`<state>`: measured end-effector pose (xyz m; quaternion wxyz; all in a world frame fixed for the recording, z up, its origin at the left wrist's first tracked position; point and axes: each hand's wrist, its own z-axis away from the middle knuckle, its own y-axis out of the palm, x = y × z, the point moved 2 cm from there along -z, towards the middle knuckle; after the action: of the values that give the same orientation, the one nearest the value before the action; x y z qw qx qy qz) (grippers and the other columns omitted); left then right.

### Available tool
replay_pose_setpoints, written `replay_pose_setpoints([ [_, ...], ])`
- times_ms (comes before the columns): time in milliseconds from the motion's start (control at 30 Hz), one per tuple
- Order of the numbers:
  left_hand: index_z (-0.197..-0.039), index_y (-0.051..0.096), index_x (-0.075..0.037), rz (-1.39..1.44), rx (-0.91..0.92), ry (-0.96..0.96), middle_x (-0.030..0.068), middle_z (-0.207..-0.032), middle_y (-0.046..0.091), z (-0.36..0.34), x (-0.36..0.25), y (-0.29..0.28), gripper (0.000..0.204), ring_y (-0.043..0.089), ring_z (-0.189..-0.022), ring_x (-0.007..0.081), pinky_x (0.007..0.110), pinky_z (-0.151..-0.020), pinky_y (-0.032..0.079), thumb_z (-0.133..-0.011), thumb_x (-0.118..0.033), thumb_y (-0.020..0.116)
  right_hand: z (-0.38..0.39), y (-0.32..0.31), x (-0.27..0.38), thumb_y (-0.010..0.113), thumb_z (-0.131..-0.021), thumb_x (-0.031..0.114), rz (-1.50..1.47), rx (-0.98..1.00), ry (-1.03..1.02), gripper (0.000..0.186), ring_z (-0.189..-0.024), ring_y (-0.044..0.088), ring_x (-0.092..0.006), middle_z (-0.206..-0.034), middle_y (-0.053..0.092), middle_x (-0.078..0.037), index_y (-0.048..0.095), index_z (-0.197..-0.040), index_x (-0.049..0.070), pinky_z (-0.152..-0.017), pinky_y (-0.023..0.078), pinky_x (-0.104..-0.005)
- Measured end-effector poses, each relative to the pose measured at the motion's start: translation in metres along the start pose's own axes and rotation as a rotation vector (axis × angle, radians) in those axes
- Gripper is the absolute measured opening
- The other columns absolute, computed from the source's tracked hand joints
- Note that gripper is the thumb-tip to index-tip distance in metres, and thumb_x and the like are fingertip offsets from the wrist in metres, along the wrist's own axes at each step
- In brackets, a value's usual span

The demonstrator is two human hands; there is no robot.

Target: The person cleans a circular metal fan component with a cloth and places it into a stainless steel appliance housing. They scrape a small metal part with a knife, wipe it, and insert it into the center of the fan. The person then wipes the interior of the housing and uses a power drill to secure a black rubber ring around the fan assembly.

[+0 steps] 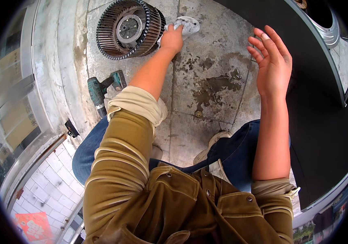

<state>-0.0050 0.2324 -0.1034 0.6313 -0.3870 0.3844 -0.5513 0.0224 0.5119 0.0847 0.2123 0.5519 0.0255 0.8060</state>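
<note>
While the left hand [172, 39] is stretched far out, it's clenched on a white rag [187, 25], pressed w/ the rag against the right rim of a blower wheel [128, 28] — a drum-shaped fan w/ thin curved blades, lying flat on the concrete floor [218, 53], hub facing up. Looks to me like the wiping step: rag is bunched at the wheel's outer edge, touching the blades, most of the cloth trailing off to the right. Right hand [272, 61] hangs in the air, released, fingers spread, holding nothing, palm turned toward the left, well apart from wheel and rag; just beside it a big dark panel [316, 122] slopes down the right side. Nearer the person, left of the forearm, a teal cordless drill [102, 90] lies on the floor, untouched. Dark wet stains mark the concrete betw. the two arms. Person is crouched, blue jeans and olive jacket, sleeves rolled. Next move, I'd judge, calls for working the rag round the rim blade by blade, prob. w/ the free hand steadying or turning the wheel, since it sits loose and could slide.
</note>
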Motion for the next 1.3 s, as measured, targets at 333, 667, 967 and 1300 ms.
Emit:
replay_pose_setpoints([
  [333, -0.131, 0.055, -0.017, 0.166, -0.123, 0.057, 0.0142, -0.135, 0.048, 0.058, 0.023, -0.048, 0.049, 0.056, -0.113, 0.0348, 0.044, -0.092, 0.048, -0.082, -0.02, 0.056, -0.004, -0.002, -0.003, 0.066, -0.087, 0.017, -0.033, 0.006, 0.018, 0.054, -0.093, 0.064, -0.0205, -0.11, 0.062, -0.015, 0.047, -0.129, -0.011, -0.078, 0.052, -0.0315],
  [667, -0.132, 0.051, -0.008, 0.3, 0.131, -0.506, 0.0236, -0.13, 0.052, 0.105, 0.093, 0.063, 0.052, 0.052, -0.116, 0.0426, 0.044, -0.1, 0.042, -0.081, -0.021, 0.051, 0.001, 0.006, 0.002, 0.065, -0.088, 0.017, -0.048, 0.012, 0.054, 0.052, -0.092, 0.064, -0.0203, -0.112, 0.061, -0.015, 0.047, -0.13, -0.01, -0.078, 0.052, -0.0317],
  [967, -0.121, 0.056, -0.004, 0.296, -0.052, -0.085, 0.0233, -0.122, 0.055, 0.053, -0.002, -0.061, 0.043, 0.053, -0.114, 0.039, 0.044, -0.096, 0.044, -0.083, -0.025, 0.054, -0.009, -0.01, 0.008, 0.063, -0.089, 0.015, -0.086, -0.082, 0.044, 0.049, -0.09, 0.064, -0.0186, -0.107, 0.064, -0.014, 0.048, -0.129, -0.009, -0.076, 0.052, -0.03],
  [1300, -0.118, 0.061, -0.005, 0.245, 0.133, -0.007, 0.0246, -0.117, 0.06, 0.008, -0.006, -0.021, 0.043, 0.057, -0.111, 0.0382, 0.044, -0.095, 0.045, -0.077, -0.016, 0.053, 0.003, -0.016, 0.011, 0.062, -0.09, 0.012, -0.135, -0.093, 0.046, 0.046, -0.086, 0.063, -0.0159, -0.108, 0.063, -0.012, 0.049, -0.129, -0.008, -0.072, 0.051, -0.0279],
])
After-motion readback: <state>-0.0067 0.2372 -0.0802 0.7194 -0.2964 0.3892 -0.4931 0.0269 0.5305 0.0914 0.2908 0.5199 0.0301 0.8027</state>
